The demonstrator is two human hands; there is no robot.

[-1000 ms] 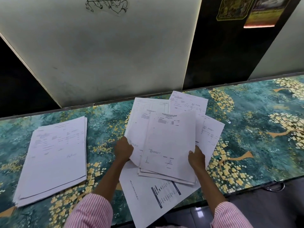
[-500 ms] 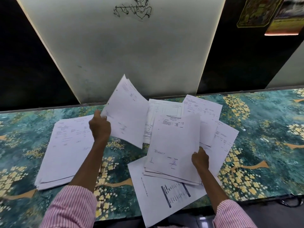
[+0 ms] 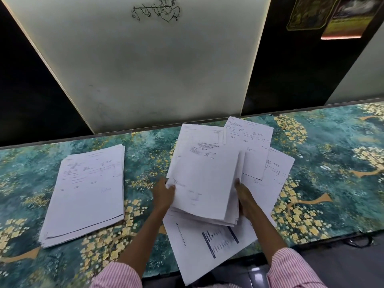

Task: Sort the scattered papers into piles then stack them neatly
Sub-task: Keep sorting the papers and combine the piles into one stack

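Leftmost, a fairly even pile of white printed paper sheets (image 3: pixel 87 192) lies flat on the long table covered in teal cloth with yellow blossoms (image 3: pixel 145 154), well apart from both hands. Next comes the left forearm, reaching forward out of a pink-and-white striped sleeve (image 3: pixel 118 275). The left hand (image 3: pixel 164 194) clasps the left edge of a thick bundle of white printed pages (image 3: pixel 205 183), thumb laid over the top sheet and fingers hidden beneath. The bundle is tilted, its far end raised and its near end low over the scattered papers. Under it, a large white sheet with a dark blue printed column (image 3: pixel 207 246) lies on the table and juts past the near edge. On the bundle's right edge, the right hand (image 3: pixel 244 196) grasps the fanned pages, fingers curled against them, its forearm angling in from the other striped cuff (image 3: pixel 291 267). Further right, several loose white printed sheets (image 3: pixel 278 169) lie overlapping on the cloth, the farthest touching the pale wall panel (image 3: pixel 145 69).
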